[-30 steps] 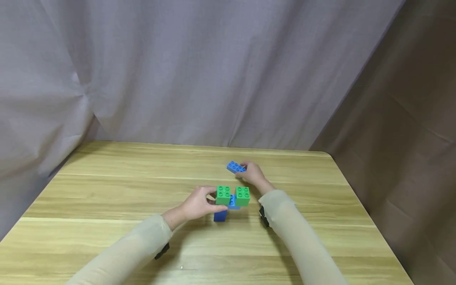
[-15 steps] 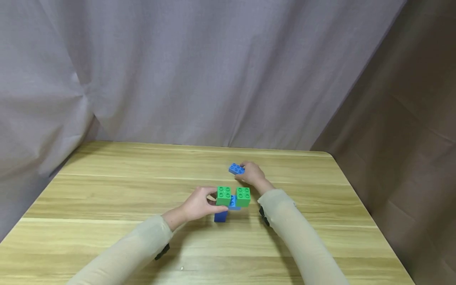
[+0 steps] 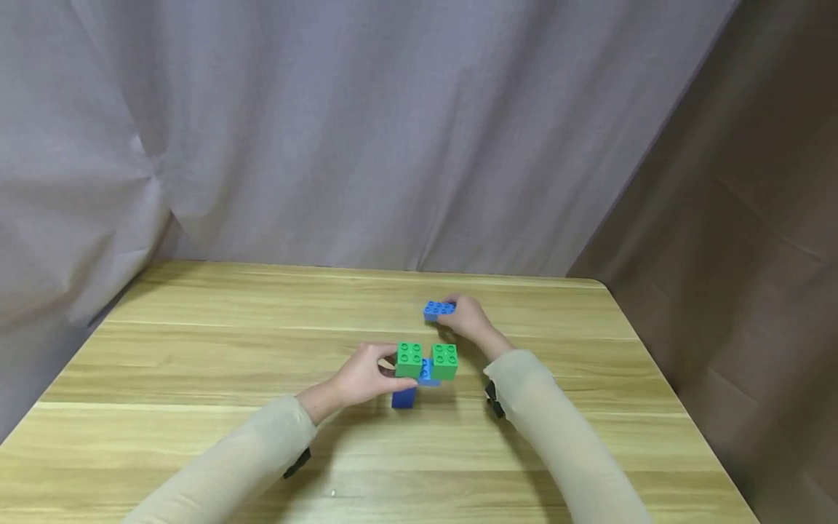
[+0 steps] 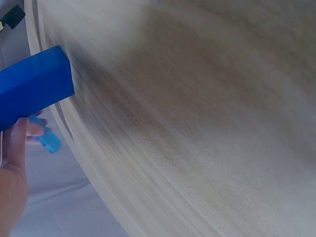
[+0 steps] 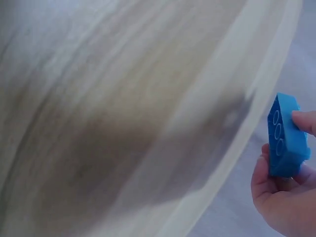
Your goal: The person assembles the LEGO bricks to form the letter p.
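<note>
My left hand [image 3: 362, 375] grips a block structure from its left side, thumb in front and fingers behind. On top of it sit a left green block [image 3: 409, 359] and a right green block [image 3: 444, 361], with a gap between them. A light blue block [image 3: 425, 372] shows in that gap, and a dark blue block [image 3: 403, 398] stands beneath the left green one. Farther back, my right hand [image 3: 470, 320] pinches a studded blue brick [image 3: 437, 308] by its right end. In the right wrist view this brick [image 5: 287, 133] shows its hollow underside with round tubes.
The wooden table [image 3: 196, 429] spreads under both hands, its back edge close behind the right hand. A grey curtain [image 3: 314, 145] hangs behind it, and a brown curtain [image 3: 733, 240] on the right. A tiny pale speck [image 3: 333, 493] lies near the front.
The blue brick in my right hand has turned until its long side lies more nearly level, and has shifted slightly right. My left hand and the green-topped structure have hardly moved.
</note>
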Motion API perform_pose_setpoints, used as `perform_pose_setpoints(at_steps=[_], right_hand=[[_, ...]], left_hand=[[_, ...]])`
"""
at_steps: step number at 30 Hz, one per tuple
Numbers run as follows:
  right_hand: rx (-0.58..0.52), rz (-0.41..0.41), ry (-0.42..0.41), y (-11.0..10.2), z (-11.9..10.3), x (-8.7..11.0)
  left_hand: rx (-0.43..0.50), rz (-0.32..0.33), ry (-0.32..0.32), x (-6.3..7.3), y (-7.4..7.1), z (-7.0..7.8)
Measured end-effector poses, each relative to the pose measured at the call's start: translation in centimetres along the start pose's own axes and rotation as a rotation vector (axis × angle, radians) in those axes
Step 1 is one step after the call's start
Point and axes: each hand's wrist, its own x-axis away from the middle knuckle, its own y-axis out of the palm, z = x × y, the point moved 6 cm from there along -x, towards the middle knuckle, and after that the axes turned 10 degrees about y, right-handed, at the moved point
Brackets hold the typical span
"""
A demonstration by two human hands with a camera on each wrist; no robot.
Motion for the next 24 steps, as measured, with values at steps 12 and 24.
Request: perform_pose_setpoints(at_steps=[12, 24], right_hand=[[-0.112, 0.015, -0.014, -2.9, -1.2, 2.2], [-0.174, 0.033, -0.091, -6.1, -2.8, 4.3]], left_hand=[[0.008, 0.008, -0.025, -0.2, -0.4, -0.5], [-0.007, 0.009, -0.021, -0.4, -0.7, -0.7]])
